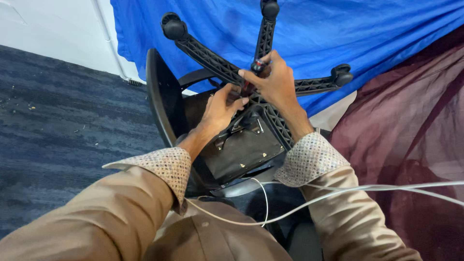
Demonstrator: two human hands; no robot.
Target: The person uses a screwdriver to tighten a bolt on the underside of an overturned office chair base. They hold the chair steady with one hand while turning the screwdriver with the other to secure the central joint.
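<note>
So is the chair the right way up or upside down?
Upside down. The chair's star base points up with its wheels in the air, and both hands, left and right, work at its middle.

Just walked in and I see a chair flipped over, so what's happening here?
A person is working on an upturned black office chair, its five-armed wheeled plastic base pointing up. The right hand grips a small red-and-black tool at the hub of the base. The left hand touches the mechanism just beside it. The dark metal plate under the seat is exposed. Blue cloth hangs behind, and white cables cross the person's lap.
</note>
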